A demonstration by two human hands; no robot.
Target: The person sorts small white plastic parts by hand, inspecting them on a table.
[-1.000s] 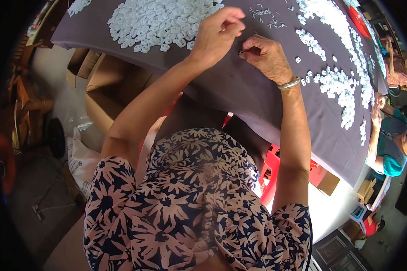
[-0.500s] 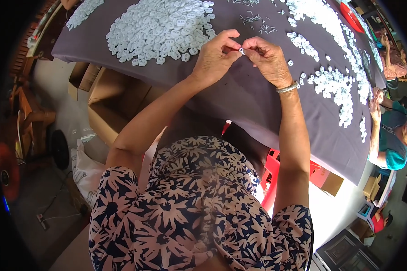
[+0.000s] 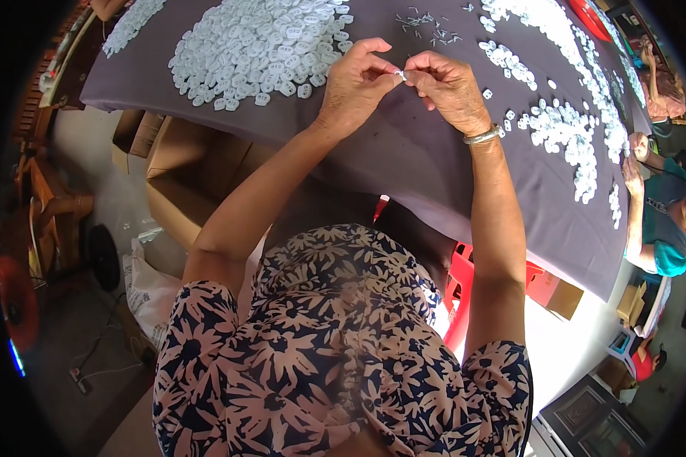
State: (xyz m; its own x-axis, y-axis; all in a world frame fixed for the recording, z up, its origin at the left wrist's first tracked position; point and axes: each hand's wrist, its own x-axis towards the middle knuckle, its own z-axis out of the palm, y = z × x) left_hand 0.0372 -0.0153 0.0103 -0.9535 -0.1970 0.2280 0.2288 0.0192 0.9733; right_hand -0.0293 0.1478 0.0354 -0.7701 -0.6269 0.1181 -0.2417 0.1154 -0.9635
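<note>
white piece [image 3: 400, 75], small, just right of the heap [image 3: 255, 49], where your left hand [image 3: 351, 93] and right hand [image 3: 453, 95] meet, thumb and fingertips of each clamped on it. the heap lies on dark cloth [image 3: 411, 164]; an open carton [image 3: 171, 206] stands below the heap, nearer you.

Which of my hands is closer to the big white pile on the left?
Left. Your left hand is just right of the pile; your right hand is farther right, beyond the left one.
</note>
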